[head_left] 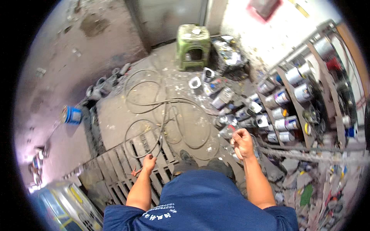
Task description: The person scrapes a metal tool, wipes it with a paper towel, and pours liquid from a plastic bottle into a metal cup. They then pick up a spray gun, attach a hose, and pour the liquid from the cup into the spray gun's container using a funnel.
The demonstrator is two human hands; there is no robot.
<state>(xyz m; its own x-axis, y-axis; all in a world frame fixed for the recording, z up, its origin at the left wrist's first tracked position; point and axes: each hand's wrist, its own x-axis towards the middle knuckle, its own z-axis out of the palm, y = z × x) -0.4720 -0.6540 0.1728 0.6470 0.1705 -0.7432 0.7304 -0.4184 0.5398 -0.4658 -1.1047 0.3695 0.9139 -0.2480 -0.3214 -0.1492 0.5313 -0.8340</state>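
My right hand point(243, 144) is raised at the right of centre, its fingers pinched. Between them is what looks like a small clear plastic bag point(226, 132) with a red edge. To the left, my left hand point(149, 161) hangs over the floor grate, fingers closed; a dark bit shows at the fingertips, too small to name. Just beside that hand is a small reddish-orange forked piece point(135, 171); whether it touches the hand I cannot tell. Behind the left hand runs a loop of the dark hose point(133, 122).
A slatted grate point(115, 165) lies at lower left. Ahead stands a green stool point(192, 46) beside a full black bag point(230, 57). Paint cans point(221, 98) crowd the right floor and a rack point(295, 104). A blue can point(72, 115) is at left; rubble point(304, 179) lies lower right.
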